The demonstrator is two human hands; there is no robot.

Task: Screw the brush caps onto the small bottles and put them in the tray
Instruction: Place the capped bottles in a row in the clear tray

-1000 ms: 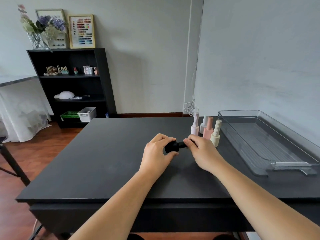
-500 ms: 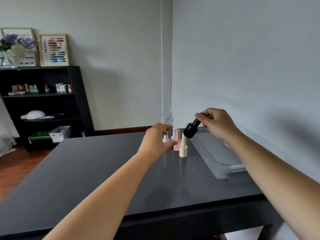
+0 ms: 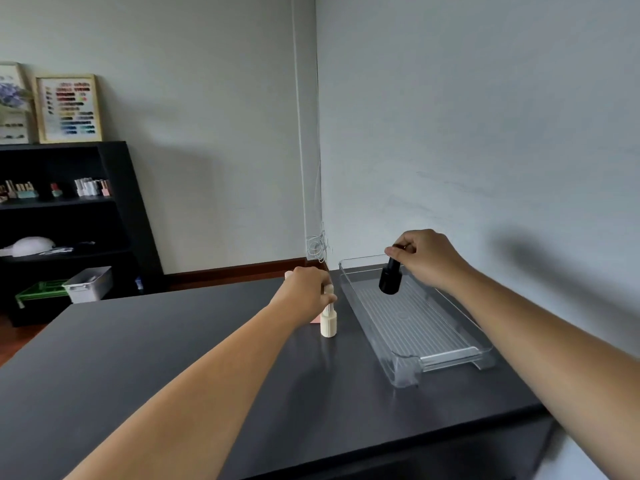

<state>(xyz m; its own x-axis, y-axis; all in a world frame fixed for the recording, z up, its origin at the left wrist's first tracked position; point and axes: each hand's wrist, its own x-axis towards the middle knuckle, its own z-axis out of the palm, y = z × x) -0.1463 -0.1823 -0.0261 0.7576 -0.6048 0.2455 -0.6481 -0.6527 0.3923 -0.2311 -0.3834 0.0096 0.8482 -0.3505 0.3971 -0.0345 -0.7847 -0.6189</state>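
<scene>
Black bottle (image 3: 390, 279) hung by its cap from the right hand (image 3: 427, 259), fingers (image 3: 398, 250) pinched on the cap top, bottle body below them with its long axis near vertical, base pointing down. It was over the far end of the clear tray (image 3: 446, 355), above the ribbed floor and not touching it; judged that a short straight lowering would seat it, the right hand being the one placed for that. Bottle looked matte black, wide round body under a narrower cap, cap apparently screwed on. Tray held nothing else in view and lay along the table's right edge, running toward the far right corner. Left hand (image 3: 306, 289) was just beside the tray's left wall, fingers closed around the tall cap of a cream bottle (image 3: 328, 322) standing upright on the table (image 3: 173, 358). A pink bottle (image 3: 316, 319) showed partly behind that hand; further bottles there could not be made out.
</scene>
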